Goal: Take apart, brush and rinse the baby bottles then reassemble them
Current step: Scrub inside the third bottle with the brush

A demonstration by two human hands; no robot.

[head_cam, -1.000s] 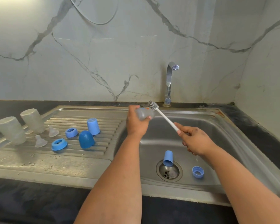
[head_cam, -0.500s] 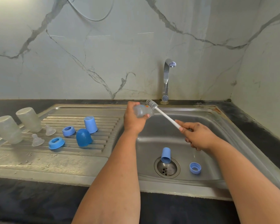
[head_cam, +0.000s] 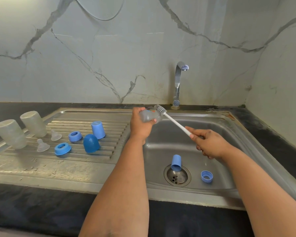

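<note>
My left hand (head_cam: 140,124) grips a small clear baby bottle (head_cam: 149,116) above the sink's left rim, its mouth turned right. My right hand (head_cam: 208,142) holds the white handle of a bottle brush (head_cam: 173,120); the bristle head sits just at the bottle's mouth, outside it. In the sink basin (head_cam: 229,134) a light blue cap (head_cam: 176,162) lies at the drain and a blue screw ring (head_cam: 206,176) lies to its right. On the drainboard (head_cam: 41,168) stand two upturned clear bottles (head_cam: 33,124), two clear teats (head_cam: 43,145), two blue rings (head_cam: 62,148) and two blue caps (head_cam: 91,143).
A chrome tap (head_cam: 178,84) rises behind the sink, with no water running. Dark countertop (head_cam: 272,139) borders the steel sink on all sides. Marble-patterned walls close the back and the right corner.
The brush head stays at the bottle's mouth, shifting only slightly. My right hand has slid a little along the handle. The camera view has tilted slightly.
</note>
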